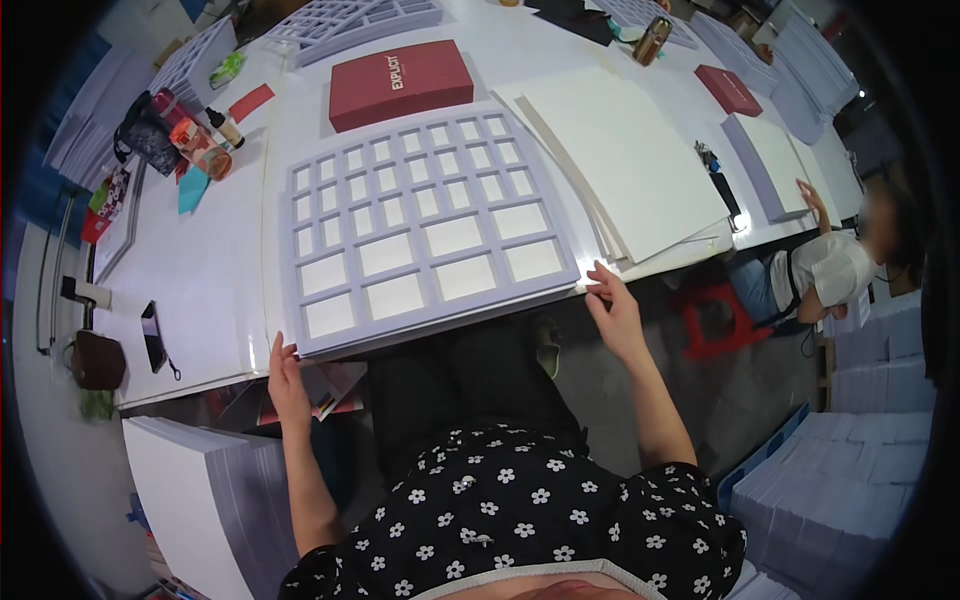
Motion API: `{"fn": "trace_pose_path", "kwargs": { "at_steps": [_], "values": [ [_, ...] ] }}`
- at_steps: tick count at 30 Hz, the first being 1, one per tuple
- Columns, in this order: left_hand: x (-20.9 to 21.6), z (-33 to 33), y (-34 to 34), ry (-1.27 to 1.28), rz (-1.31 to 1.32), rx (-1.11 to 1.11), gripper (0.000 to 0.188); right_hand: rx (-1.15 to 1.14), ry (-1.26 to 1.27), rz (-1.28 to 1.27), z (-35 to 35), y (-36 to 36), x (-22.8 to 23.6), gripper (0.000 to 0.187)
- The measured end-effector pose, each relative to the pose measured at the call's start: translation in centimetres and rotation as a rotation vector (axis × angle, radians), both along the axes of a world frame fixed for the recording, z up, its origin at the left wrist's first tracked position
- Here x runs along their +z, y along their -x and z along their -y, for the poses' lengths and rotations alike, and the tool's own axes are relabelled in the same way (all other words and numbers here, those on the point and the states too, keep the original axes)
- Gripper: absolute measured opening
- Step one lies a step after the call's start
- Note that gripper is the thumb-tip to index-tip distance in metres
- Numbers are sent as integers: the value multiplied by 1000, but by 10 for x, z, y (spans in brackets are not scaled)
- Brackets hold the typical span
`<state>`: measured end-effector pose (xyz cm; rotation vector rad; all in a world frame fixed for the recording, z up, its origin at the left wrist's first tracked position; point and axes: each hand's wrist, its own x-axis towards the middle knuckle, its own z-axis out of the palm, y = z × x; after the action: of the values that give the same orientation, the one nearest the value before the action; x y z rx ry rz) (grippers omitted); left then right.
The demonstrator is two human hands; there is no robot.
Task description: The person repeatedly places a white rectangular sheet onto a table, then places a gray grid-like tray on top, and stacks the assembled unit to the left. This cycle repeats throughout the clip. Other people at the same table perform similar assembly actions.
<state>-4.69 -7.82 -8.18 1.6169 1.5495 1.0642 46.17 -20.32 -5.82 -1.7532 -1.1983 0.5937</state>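
In front of me on the white table lies a lavender-grey foam tray (pixel 455 312) with white-bottomed compartments, small ones at the far side and larger ones nearer me. My left hand (pixel 288 385) is at the tray's front left corner, fingers stretched out and holding nothing. At the front right corner is my right hand (pixel 617 315), its fingers apart and nothing between them. I cannot tell whether either hand touches the tray's edge. Just beyond the tray sits a closed dark red box (pixel 400 85).
White sheets (pixel 630 170) lie stacked right of the tray. Bottles (pixel 200 150) and a phone (pixel 153 337) are on the left side. A person (pixel 825 265) sits at the right beside a red stool (pixel 722 318). Board stacks (pixel 190 490) stand below the table.
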Motion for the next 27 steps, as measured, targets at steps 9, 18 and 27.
{"fn": "trace_pose_path", "kwargs": {
  "at_steps": [9, 18, 27],
  "values": [
    [18, 0, -22, -20, -386, 12, 51, 34, -8, 147, -9, 18, -11, 57],
    [17, -4, -22, -29, -372, 81, 34, 13, -81, 44, -8, 21, -21, 58],
    [20, 1, -31, -130, -392, 93, 30, -35, -76, -23, -10, 30, -13, 52]
  ]
}}
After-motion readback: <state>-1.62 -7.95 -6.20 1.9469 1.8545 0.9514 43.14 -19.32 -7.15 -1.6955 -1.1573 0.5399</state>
